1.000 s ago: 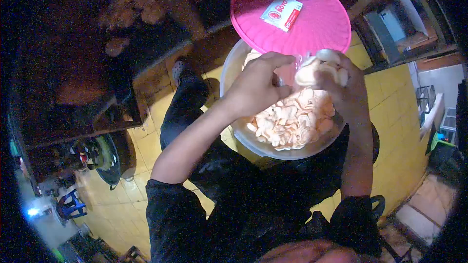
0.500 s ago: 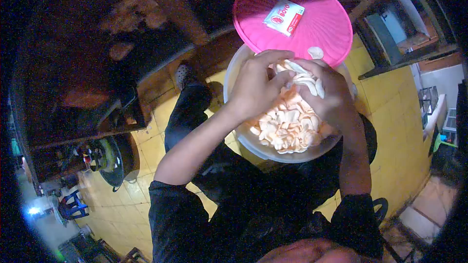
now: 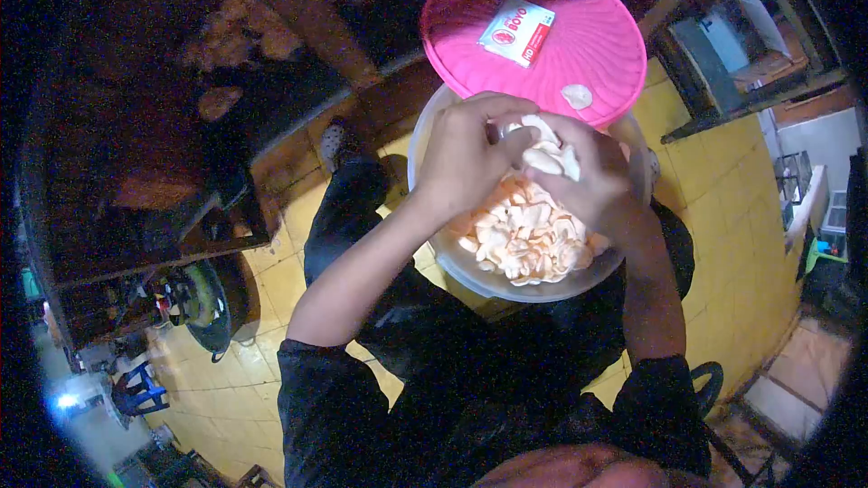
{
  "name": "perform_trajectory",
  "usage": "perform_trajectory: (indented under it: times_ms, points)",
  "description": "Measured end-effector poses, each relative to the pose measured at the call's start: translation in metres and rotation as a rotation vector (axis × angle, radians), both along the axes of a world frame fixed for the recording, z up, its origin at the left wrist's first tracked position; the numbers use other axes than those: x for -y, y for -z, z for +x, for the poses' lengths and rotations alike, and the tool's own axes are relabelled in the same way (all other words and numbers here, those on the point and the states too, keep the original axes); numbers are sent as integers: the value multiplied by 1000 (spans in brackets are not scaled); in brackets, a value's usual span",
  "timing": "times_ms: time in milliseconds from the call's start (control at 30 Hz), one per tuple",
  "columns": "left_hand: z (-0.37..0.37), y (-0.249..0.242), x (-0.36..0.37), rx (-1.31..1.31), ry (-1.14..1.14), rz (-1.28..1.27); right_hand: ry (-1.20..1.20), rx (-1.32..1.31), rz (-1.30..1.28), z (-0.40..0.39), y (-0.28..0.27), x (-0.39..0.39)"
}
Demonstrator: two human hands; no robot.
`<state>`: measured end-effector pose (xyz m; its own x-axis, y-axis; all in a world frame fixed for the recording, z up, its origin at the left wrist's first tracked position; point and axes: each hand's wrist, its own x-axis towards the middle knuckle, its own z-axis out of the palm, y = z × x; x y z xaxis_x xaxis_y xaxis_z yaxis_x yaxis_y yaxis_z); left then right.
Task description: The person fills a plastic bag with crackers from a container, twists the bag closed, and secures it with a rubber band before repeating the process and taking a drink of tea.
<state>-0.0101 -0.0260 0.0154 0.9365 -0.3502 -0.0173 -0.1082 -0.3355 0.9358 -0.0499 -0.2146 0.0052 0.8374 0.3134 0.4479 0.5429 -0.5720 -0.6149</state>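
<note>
A large translucent tub (image 3: pixel 506 292) holds many pale, curled crackers (image 3: pixel 529 239). Over its upper part, my left hand (image 3: pixel 470 149) and my right hand (image 3: pixel 592 172) curl toward each other around a small bunch of whitish crackers (image 3: pixel 547 152). Both hands are closed on this bunch; some fingertips are hidden behind it. Beyond them, a pink ribbed lid (image 3: pixel 579 36) lies tilted against the tub's far rim. On the lid are a white and red labelled packet (image 3: pixel 517 32) and one loose cracker (image 3: pixel 576 96).
Yellow tiles (image 3: pixel 723 208) cover the floor around my legs. Dark wooden furniture (image 3: pixel 163 262) stands at the left, with a black wok-like pan (image 3: pixel 210 316) near it. A blue stool (image 3: pixel 145 389) is at the lower left, and a wooden-framed cabinet (image 3: pixel 732 45) at the upper right.
Fewer crackers show between my hands, and my fingers have shifted around them. The lid and tub appear slightly further left in the view.
</note>
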Motion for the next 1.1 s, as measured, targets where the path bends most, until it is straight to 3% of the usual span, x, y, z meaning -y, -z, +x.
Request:
perform_trajectory:
  times_ms: [67,133,200,267,300,400,467,533,667,733,833,1100]
  points:
    - [1,0,-2,106,-33,1,15,-59,83,3,-4,-1]
    - [-1,-1,-1,140,-37,13,-1,-320,315,8,-3,0]
    - [-3,-1,1,173,-37,24,65,-281,194,5,1,1]
    - [-3,1,3,-187,30,-271,130,-245,72,4,1,1]
    - [-4,1,5,-187,30,-271,137,-178,34,4,-3,0]
    - [-7,4,9,-173,47,-327,110,-80,-10,6,1,7]
    - [-7,9,10,227,100,-207,75,-48,-17,6,2,10]
    - [-7,2,9,178,90,-167,99,121,-113,3,-5,7]
    - [-1,9,6,172,30,-82,176,62,-30,10,3,6]
    - [-1,3,5,110,-1,-82,120,-263,144,10,7,10]
    - [-2,-6,4,0,-41,-112,133,-63,41,14,7,9]
    - [-2,7,9,50,35,-225,151,-106,114,13,12,6]
